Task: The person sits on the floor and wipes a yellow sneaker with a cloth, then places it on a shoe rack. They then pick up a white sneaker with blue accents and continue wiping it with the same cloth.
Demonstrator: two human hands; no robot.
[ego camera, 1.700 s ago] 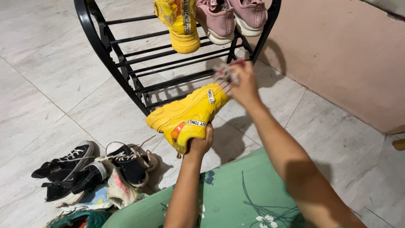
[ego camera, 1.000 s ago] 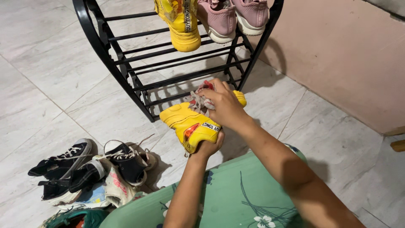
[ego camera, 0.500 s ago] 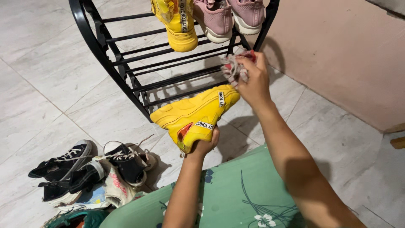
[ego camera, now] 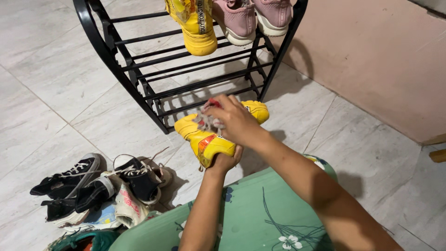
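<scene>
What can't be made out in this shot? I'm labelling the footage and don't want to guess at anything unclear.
All in the head view:
- Cloth: bunched under the right hand, so its pattern and extent are unclear.
- Yellow shoe: its middle is covered by that hand, its heel by the left hand.
- Second yellow shoe and pink shoes on the black rack: cut off by the top edge.
- Shoe pile: overlapping; bottom edge crops it.

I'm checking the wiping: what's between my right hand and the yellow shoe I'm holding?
In the head view, a crumpled rag lies between your right hand and the yellow shoe, pressed onto its upper.
</scene>
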